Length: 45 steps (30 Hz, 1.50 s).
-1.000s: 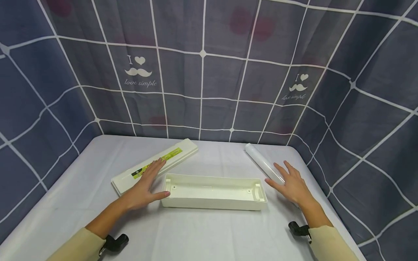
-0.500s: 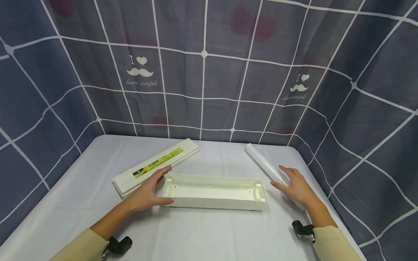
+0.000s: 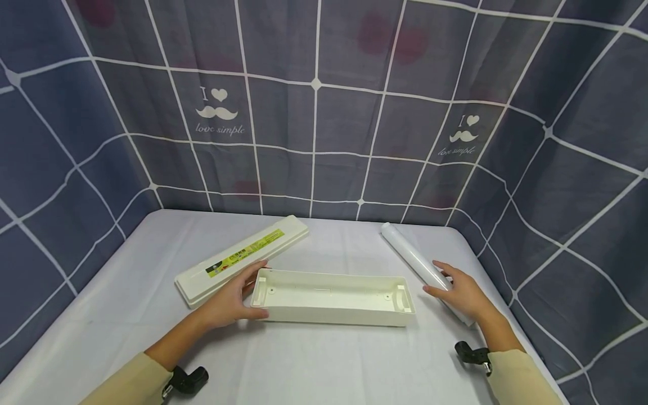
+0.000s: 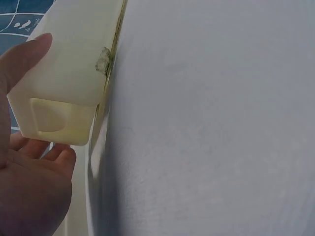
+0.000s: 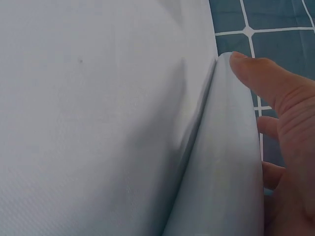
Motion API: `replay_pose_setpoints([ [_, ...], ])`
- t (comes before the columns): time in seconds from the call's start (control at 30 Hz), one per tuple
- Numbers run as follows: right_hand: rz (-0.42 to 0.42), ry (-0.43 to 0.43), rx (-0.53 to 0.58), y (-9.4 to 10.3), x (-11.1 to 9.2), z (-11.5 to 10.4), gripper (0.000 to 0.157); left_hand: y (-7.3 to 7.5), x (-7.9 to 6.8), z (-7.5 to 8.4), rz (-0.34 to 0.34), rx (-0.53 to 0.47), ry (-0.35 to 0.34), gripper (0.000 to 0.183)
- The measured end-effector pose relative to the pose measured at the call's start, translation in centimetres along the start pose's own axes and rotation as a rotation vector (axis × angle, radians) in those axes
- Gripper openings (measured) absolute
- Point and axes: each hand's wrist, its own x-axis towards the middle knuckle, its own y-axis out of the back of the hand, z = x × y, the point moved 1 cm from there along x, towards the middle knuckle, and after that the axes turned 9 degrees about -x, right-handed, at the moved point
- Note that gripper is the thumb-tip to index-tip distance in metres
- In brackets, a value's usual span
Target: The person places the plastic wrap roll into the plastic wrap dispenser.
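An open, long cream plastic box [image 3: 331,316] sits mid-table, its hollow side up. My left hand [image 3: 228,304] grips its left end, thumb on the front wall and fingers behind. In the left wrist view, the thumb [image 4: 37,54] lies along the box wall [image 4: 74,64], the other fingers curled round the end. To the right, my right hand [image 3: 463,292] holds the near part of a white roll, like plastic wrap [image 3: 410,253], lying slantwise on the table. In the right wrist view, the thumb [image 5: 266,73] touches the roll [image 5: 221,162], fingers bent along its far side.
A cream lid [image 3: 286,230] with a yellow-green label lies slanted behind my left hand. The table bears a white cloth [image 3: 314,365]. Dark checked curtains [image 3: 349,129] close off the back and both sides.
My left hand has come down and right, closing round the box's left end. My right hand has shifted right and closed about the roll. The box, lid and roll have not visibly moved.
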Motion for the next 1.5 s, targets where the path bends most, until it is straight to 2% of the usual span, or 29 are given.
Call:
replay_pose_setpoints([
  [0.37, -0.024, -0.005, 0.018, 0.4, -0.1, 0.8, 0.083, 0.2, 0.2, -0.3, -0.016, -0.096, 0.033, 0.112],
  [0.97, -0.065, -0.03, 0.078, 0.2, -0.1, 1.1, 0.085, 0.0, 0.1, -0.2, -0.011, -0.067, 0.041, 0.105],
  [1.17, -0.061, -0.029, 0.088, 0.2, -0.2, 1.1, 0.086, -0.2, 0.0, -0.1, -0.009, -0.057, 0.071, 0.103],
  [1.5, -0.062, -0.035, 0.062, 0.2, 0.1, 1.1, 0.086, -0.2, 0.2, 0.0, -0.021, 0.002, 0.066, 0.099],
])
